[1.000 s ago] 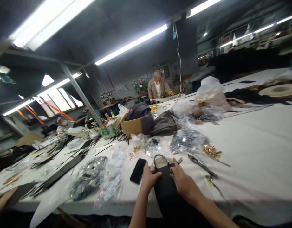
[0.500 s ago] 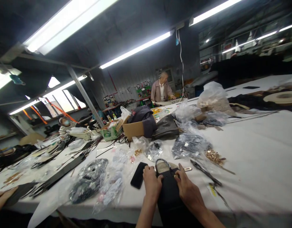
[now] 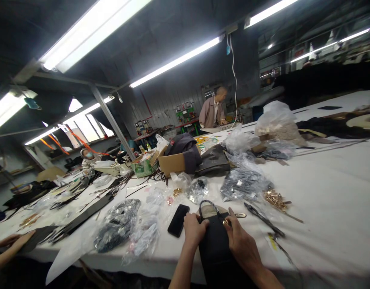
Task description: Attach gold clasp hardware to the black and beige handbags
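Observation:
A black handbag [image 3: 216, 247] with a looped handle [image 3: 206, 203] lies at the near edge of the white table. My left hand [image 3: 193, 229] is closed on its left side, thumb on top near the handle's base. At the upper right corner, my right hand [image 3: 243, 241] pinches a small gold-coloured metal fitting [image 3: 225, 222] against the bag. Part of that fitting is hidden by my fingers. Just past my right fingertips lies a slim gold-toned metal piece [image 3: 240, 215]. A black phone [image 3: 178, 220] rests beside my left hand.
Pliers-like dark tool [image 3: 264, 220] and loose gold hardware [image 3: 275, 200] lie to the right. Plastic bags of parts [image 3: 117, 224] are on the left. Behind stands a cardboard box [image 3: 172, 164]. A co-worker's hands [image 3: 17, 243] hold dark material at far left; another person [image 3: 213, 108] stands behind the table.
The view has shifted slightly. My right index finger, raised before, now bends lower toward the gold fitting. My left hand keeps its hold on the bag.

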`<action>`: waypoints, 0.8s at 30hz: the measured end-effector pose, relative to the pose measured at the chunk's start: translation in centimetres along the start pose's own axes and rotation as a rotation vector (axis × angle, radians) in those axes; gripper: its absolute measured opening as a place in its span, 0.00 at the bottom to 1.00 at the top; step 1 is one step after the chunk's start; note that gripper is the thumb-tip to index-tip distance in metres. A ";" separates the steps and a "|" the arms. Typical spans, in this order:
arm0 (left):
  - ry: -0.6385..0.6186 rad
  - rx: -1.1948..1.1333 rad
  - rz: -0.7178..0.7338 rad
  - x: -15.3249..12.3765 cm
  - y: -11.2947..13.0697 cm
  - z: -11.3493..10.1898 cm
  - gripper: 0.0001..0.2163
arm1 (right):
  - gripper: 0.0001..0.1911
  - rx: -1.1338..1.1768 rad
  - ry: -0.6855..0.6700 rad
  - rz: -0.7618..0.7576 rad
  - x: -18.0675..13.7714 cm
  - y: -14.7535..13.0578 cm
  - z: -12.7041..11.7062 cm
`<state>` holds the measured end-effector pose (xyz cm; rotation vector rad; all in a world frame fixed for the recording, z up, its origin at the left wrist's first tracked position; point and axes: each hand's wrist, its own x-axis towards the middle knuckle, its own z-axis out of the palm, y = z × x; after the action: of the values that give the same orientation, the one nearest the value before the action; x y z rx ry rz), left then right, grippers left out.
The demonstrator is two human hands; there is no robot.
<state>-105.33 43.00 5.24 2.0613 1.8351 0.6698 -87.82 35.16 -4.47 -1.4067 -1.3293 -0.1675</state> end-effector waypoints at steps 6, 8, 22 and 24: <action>-0.068 -0.162 -0.009 0.2 1.1 -0.6 0.21 | 0.19 0.056 0.012 0.024 0.0 0.3 -0.1; -0.051 -0.221 0.027 0.1 1.5 -0.8 0.18 | 0.19 0.086 0.009 0.032 -0.1 0.5 0.0; -0.292 -0.990 -0.198 -1.4 0.2 1.1 0.30 | 0.26 0.944 -0.157 0.540 6.1 -0.8 -3.1; -0.292 -1.014 -0.199 -1.6 -0.1 1.4 0.30 | 0.24 1.017 -0.120 0.598 7.0 -1.0 -2.9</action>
<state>-104.82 41.56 3.77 1.2025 1.1272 0.9204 -84.49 36.83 2.18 -0.8518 -0.8025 0.8866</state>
